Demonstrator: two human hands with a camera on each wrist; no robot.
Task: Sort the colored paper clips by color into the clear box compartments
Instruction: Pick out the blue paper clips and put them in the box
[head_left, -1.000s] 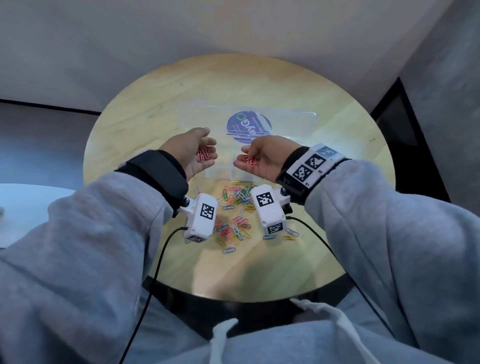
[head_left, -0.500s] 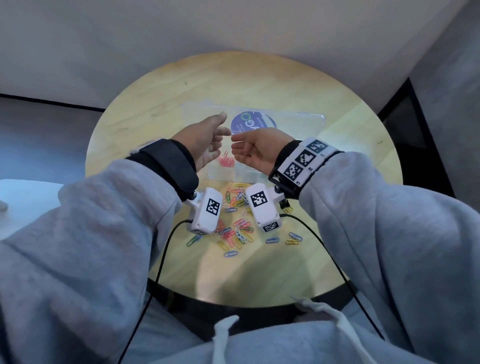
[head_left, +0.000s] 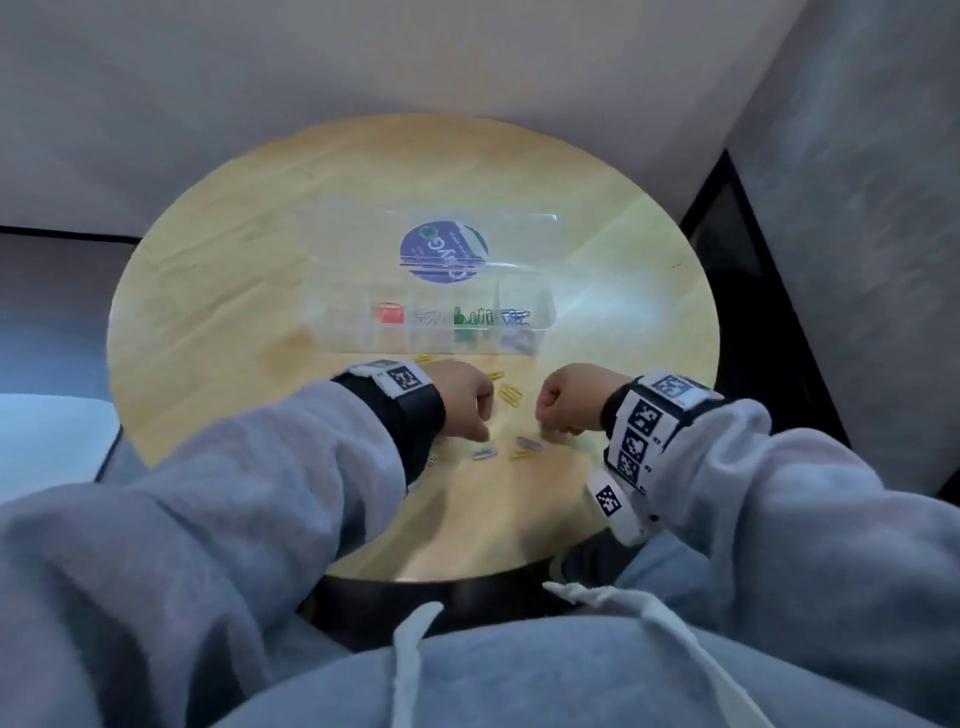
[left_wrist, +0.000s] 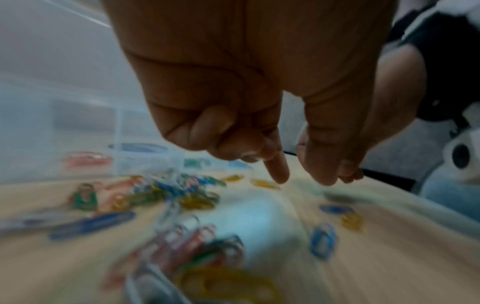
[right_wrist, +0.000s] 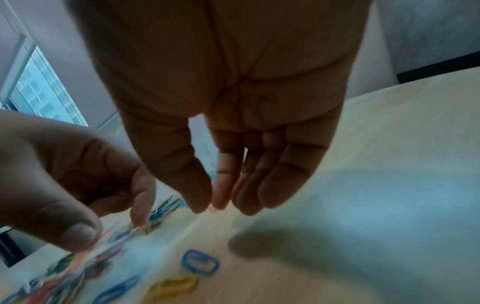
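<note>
Clear box (head_left: 540, 332) sits mid-tabletop (head_left: 218, 291), lid folded back beyond it. Inside, one colour to a compartment: red clips (head_left: 389, 313), green clips (head_left: 471, 318), blue clips (head_left: 517, 318). Loose clips (left_wrist: 166, 191) lie scattered on the near side of the box. Left hand (head_left: 462, 397) is down over them, index finger extended, the other fingers curled; nothing seen in its grip. Right hand (head_left: 569, 399) is also near the box, fingers straight; thumb and fingertips meet at a yellow clip (right_wrist: 213, 209), but blur hides whether the grip has it.
</note>
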